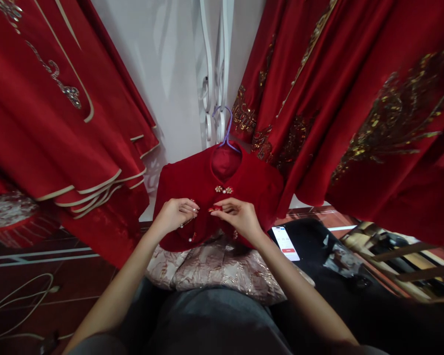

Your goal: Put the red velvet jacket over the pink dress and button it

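A short red jacket (192, 182) hangs on a purple hanger (227, 129) in front of me, above a pale patterned skirt (214, 266). A jewelled clasp (224, 190) is fastened below its collar. My left hand (174, 215) and my right hand (237, 215) meet at the jacket's front opening, just under that clasp. Both hands have fingers pinched together on the front edges of the fabric, at what looks like a small pearl fastening. More pearl buttons show lower down the left edge.
Red embroidered gowns hang at the left (52, 123) and right (355, 108). A white ornate rack (214, 74) holds the hanger against a white wall. A phone (285, 243) with a lit screen lies on dark cloth at the right. A pale cable (18, 301) lies on the floor.
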The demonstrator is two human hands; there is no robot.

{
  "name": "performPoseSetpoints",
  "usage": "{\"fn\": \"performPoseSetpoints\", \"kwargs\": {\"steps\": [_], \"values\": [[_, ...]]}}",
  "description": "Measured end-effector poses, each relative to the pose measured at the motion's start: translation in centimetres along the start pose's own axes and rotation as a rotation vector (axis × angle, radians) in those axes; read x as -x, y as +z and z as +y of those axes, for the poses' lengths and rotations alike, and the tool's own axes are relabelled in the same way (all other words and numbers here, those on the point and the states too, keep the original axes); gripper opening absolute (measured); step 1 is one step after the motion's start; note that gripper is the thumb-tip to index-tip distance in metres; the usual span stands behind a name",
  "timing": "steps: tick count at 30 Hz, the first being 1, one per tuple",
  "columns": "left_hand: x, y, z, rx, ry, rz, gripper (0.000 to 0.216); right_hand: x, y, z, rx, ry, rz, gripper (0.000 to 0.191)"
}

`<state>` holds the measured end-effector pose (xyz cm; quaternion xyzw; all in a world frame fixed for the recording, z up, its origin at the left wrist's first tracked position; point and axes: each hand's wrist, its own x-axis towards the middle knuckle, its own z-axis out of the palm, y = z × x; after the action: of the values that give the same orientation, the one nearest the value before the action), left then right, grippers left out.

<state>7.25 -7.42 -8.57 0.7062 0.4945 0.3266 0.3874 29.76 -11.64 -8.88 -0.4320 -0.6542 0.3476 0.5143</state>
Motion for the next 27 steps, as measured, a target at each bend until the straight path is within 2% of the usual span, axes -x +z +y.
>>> {"fn": "performPoseSetpoints", "kwargs": {"steps": [2,7,10,17,22,27], "values": [[0.1,0.1,0.1,0.034,-0.021,0.000,0.025,0.0,1.4,0.8,-0.020,0.023,-0.051,0.028],[0.2,0.5,0.4,0.114,-0.036,0.005,0.031,-0.9,3.3,2.0,-0.037,0.011,-0.017,0.026],[0.2,0.5,0.4,0.106,-0.028,0.035,0.032,-1.6,3.7,2.2,-0.015,0.002,-0.048,0.023],[0.2,0.1,0.4,0.061,-0.027,0.094,0.029,-1.7,4.1,2.0,0.121,-0.033,0.005,0.021],[0.3,0.5,0.6,0.109,-0.026,0.080,0.035,-1.6,4.1,2.0,0.089,-0.027,0.021,0.021],[0.4,1.4,0.3,0.032,0.024,0.188,0.026,-1.5,4.8,2.3,0.159,-0.036,0.068,0.021]]}}
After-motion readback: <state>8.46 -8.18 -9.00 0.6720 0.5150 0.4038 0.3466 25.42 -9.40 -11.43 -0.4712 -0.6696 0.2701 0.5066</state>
